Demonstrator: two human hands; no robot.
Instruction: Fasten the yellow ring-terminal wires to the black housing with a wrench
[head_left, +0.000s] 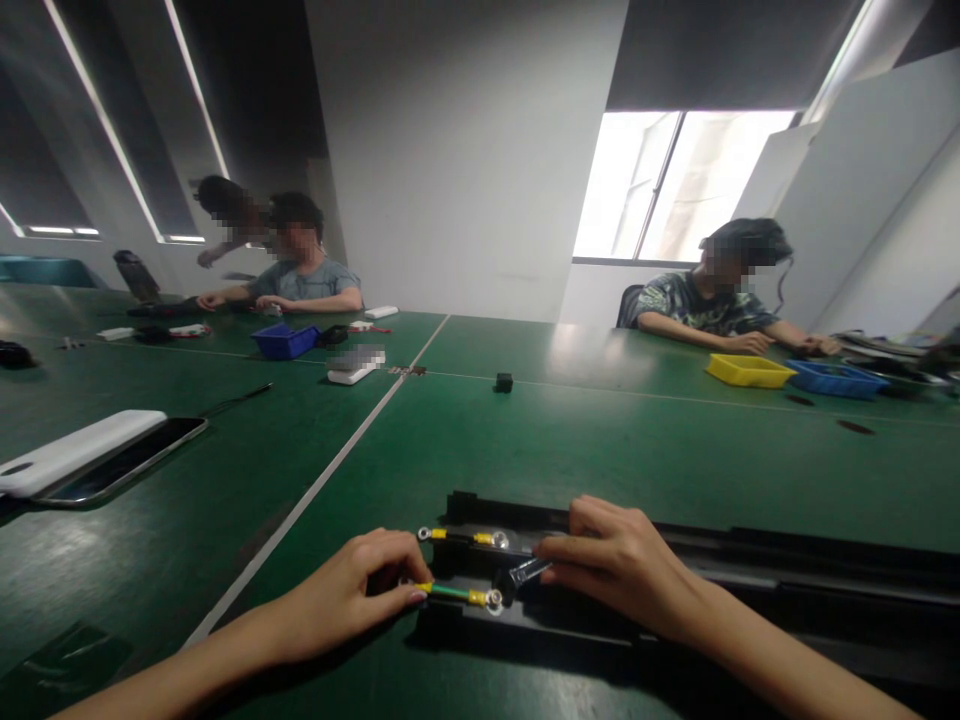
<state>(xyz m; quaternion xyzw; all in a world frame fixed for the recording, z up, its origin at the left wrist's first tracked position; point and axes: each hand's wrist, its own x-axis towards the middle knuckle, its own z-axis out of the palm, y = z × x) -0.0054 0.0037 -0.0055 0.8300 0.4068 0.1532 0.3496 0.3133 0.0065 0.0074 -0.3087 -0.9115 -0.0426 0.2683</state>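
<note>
My left hand pinches one end of a short green ground wire with yellow-sleeved ring terminals. The wire's other ring lies over the near part of a long black channel-shaped housing. A second short wire, dark with similar ring terminals, lies behind it across the housing's left end. My right hand is closed over the housing, its fingers around a dark, shiny tool-like piece. That piece's tip is beside the green wire's right ring; its exact kind is unclear.
A white power bank and a phone lie at left. Across the green table are a small black block, a blue bin, a yellow tray and a blue tray. Several people work at the far side.
</note>
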